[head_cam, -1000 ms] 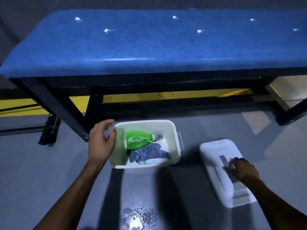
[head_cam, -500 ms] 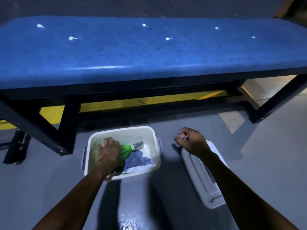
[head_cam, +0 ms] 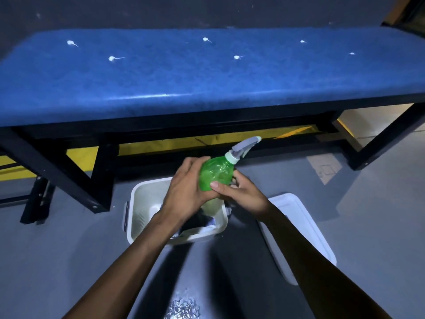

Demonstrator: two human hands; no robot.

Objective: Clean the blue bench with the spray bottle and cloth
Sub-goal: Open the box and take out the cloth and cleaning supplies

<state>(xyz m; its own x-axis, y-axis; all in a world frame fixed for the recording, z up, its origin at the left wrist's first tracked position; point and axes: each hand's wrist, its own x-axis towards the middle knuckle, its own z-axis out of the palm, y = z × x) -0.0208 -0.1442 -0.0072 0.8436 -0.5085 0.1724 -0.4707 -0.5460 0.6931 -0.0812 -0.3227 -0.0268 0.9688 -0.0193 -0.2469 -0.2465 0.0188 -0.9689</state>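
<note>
So this is the "grab your gear" step, no actual cleaning yet. Both hands are on the translucent green plastic spray bottle with the white collar and grey trigger head [head_cam: 217, 172], which is held in the air just above the open white plastic tub [head_cam: 147, 210] on the grey floor, nozzle tilted up and to the far right, toward the long blue padded bench on its black metal frame [head_cam: 207, 84]. The left hand [head_cam: 187, 188] is wrapped around the left side of the bottle's body, fingers curled over the top, and the right hand [head_cam: 239, 194] closes on it from the right with the thumb pressed across the green plastic, so it looks like a hand-off or a regrip. The dark bluish cloth [head_cam: 197, 223] is down in the tub, mostly hidden under the left wrist, so I can't say much about how it's lying. The tub's white rectangular lid [head_cam: 305, 229] lies flat on the floor just right of the tub. The bench top has a scatter of small white blobs [head_cam: 236, 57] along its far half. My guess for what's next: one hand has to end up at the neck with a finger on the trigger, the free hand fishes out the cloth, then the nozzle goes up over the bench.
</note>
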